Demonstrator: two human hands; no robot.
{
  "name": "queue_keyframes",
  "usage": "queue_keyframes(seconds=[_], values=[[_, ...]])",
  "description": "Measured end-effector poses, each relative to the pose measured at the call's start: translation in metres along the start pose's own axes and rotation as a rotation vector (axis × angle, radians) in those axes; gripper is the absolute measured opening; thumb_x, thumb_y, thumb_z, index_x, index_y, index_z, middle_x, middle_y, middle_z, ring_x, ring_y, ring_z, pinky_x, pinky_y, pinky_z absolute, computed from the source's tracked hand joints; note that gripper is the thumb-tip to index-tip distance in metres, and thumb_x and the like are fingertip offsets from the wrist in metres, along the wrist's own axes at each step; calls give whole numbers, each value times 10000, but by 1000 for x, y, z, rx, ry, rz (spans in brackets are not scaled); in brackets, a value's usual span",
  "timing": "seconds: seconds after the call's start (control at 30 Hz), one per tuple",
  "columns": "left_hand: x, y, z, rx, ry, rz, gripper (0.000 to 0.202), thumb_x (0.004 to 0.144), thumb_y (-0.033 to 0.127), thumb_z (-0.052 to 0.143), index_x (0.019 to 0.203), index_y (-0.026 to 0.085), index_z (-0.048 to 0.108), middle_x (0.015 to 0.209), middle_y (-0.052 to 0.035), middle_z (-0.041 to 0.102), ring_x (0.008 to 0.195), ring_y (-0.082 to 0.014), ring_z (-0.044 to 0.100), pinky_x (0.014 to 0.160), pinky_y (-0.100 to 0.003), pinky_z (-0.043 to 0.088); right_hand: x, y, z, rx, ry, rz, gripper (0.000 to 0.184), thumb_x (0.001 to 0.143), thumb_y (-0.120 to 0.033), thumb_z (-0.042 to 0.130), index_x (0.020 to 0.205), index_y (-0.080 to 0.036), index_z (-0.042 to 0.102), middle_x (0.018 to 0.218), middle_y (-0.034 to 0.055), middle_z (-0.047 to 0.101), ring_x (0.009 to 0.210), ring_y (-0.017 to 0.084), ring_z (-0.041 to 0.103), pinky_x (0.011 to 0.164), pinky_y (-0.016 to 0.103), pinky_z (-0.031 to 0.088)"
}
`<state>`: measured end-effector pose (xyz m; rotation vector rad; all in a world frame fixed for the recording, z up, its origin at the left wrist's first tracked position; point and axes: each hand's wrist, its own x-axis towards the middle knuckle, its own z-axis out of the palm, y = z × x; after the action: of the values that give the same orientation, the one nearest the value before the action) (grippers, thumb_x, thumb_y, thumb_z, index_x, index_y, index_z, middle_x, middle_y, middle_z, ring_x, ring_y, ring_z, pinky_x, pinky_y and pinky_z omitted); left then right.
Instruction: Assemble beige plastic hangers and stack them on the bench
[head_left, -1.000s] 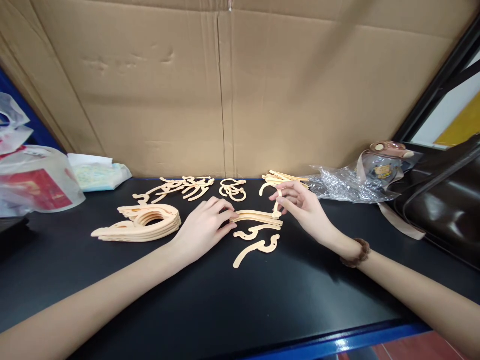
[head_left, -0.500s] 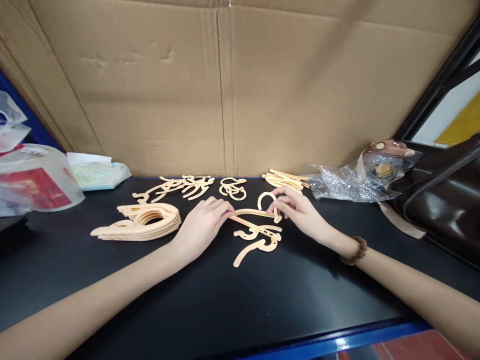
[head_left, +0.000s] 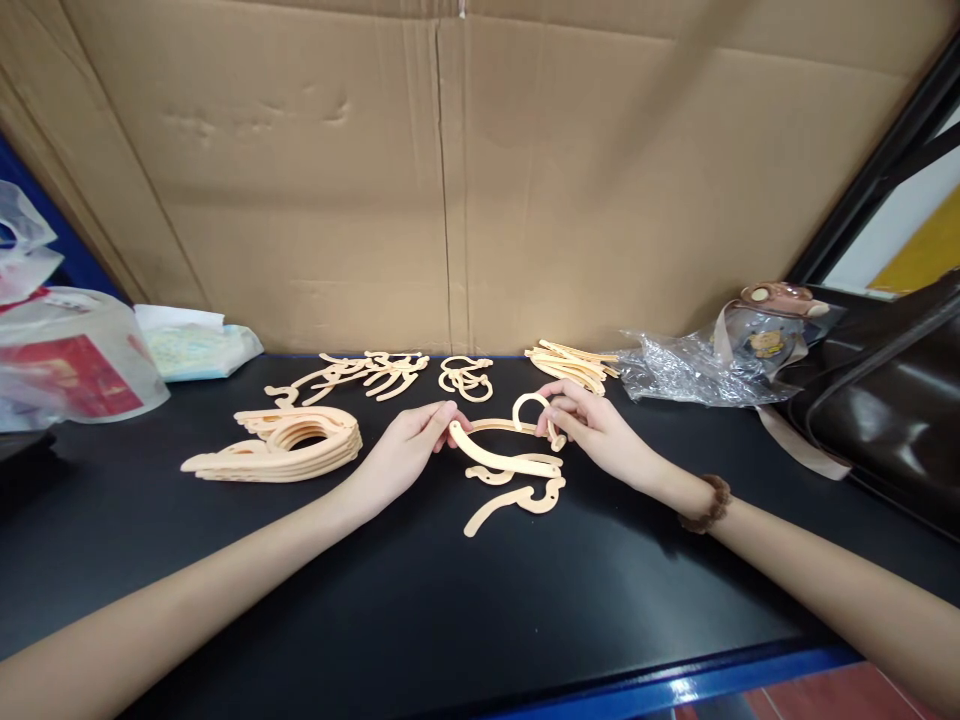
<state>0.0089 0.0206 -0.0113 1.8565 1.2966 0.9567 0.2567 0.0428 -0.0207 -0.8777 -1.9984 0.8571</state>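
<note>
My left hand (head_left: 405, 452) pinches the left end of a pale wooden curved piece (head_left: 501, 462), lifted slightly off the black table (head_left: 420, 600). My right hand (head_left: 592, 428) grips the small hook-shaped piece (head_left: 529, 405) at the right end of the same assembly. Two more flat curly wooden pieces (head_left: 517, 495) lie on the table just under and in front of it.
A stack of larger curved wooden parts (head_left: 289, 445) lies to the left. Smaller cut-outs (head_left: 367, 375), loops (head_left: 465, 378) and strips (head_left: 570, 362) lie along the cardboard wall (head_left: 450, 170). Plastic bags (head_left: 67, 360) sit far left; crumpled wrap (head_left: 690, 375) and a dark bag (head_left: 892, 400) sit right.
Both hands have raised the curved piece off the table and tilted it; the left hand went from pressing flat to pinching its end. The hook piece moved down to it.
</note>
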Motion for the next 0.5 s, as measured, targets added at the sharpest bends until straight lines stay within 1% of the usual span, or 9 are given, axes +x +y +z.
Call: queue_keyframes(seconds=[0.07, 0.13, 0.17, 0.23, 0.3, 0.4, 0.5], values=[[-1, 4, 0, -89, -10, -74, 474, 863, 572, 405, 826, 160, 637, 724, -15, 545, 646, -130, 452, 565, -238, 358, 0, 0, 0, 0, 5, -1, 152, 930, -266, 428, 1056, -193, 471, 772, 9, 642, 633, 134, 552, 619, 269, 442], [-2, 8, -1, -129, -49, -122, 442, 814, 583, 498, 889, 170, 637, 805, -22, 577, 679, -130, 469, 557, -226, 351, 1, 1, 0, -7, 11, -4, 147, 929, -265, 430, 1051, -194, 475, 764, 7, 642, 631, 134, 552, 619, 270, 441], [-3, 10, -2, -123, -74, -130, 425, 796, 573, 537, 919, 178, 633, 826, -21, 584, 688, -130, 477, 560, -224, 352, 1, 2, 0, -10, 13, -6, 148, 929, -267, 431, 1050, -195, 476, 761, 6, 642, 630, 135, 549, 615, 270, 439], [-5, 13, -3, -64, -113, -94, 402, 785, 547, 571, 956, 187, 624, 825, -12, 586, 687, -130, 486, 574, -228, 366, 1, 3, -1, -17, 14, -5, 156, 931, -275, 430, 1057, -196, 475, 762, 7, 644, 625, 137, 543, 607, 271, 435], [-7, 15, -5, 88, -135, 6, 385, 790, 541, 577, 959, 198, 616, 809, 1, 577, 672, -128, 486, 586, -236, 378, 1, 4, -2, -23, 12, -4, 168, 935, -284, 424, 1070, -198, 472, 767, 8, 644, 624, 138, 538, 606, 273, 436], [-12, 16, -9, 446, -167, 189, 361, 796, 544, 584, 974, 232, 620, 861, 11, 570, 676, -127, 503, 601, -240, 385, 0, 3, -2, -32, 11, -9, 178, 940, -293, 418, 1080, -196, 470, 775, 11, 645, 631, 138, 537, 618, 275, 442], [-16, 17, -12, 712, -140, 272, 337, 872, 524, 489, 1035, 262, 623, 898, 7, 575, 701, -137, 547, 601, -239, 383, 0, 2, -2, -54, 13, -12, 176, 939, -286, 415, 1078, -193, 471, 779, 14, 650, 631, 140, 537, 610, 273, 435]])
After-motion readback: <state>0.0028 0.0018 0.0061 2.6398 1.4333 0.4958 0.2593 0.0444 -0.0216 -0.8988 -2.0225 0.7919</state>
